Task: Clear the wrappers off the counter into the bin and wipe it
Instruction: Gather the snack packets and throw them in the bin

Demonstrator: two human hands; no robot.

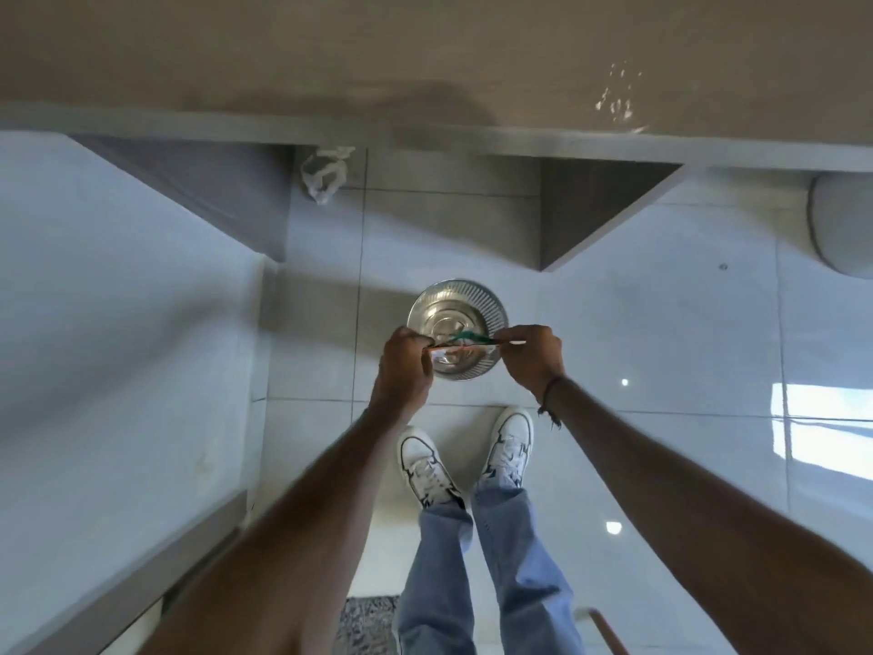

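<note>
A round shiny metal bin (457,300) stands on the tiled floor straight below me, seen from above. Directly over its opening both hands hold wrappers stretched between them. My left hand (405,366) pinches the orange and white end of the wrappers (446,353). A green strip (470,336) of wrapper runs across to my right hand (531,356), which pinches its other end. The beige counter (425,54) runs across the top of the view, with a few small white specks (619,106) on it at the right.
A crumpled white plastic bag (325,174) lies on the floor under the counter's edge. A white cabinet face (118,300) fills the left side. My white shoes (472,456) stand just behind the bin. A round grey object (841,224) sits at the right edge.
</note>
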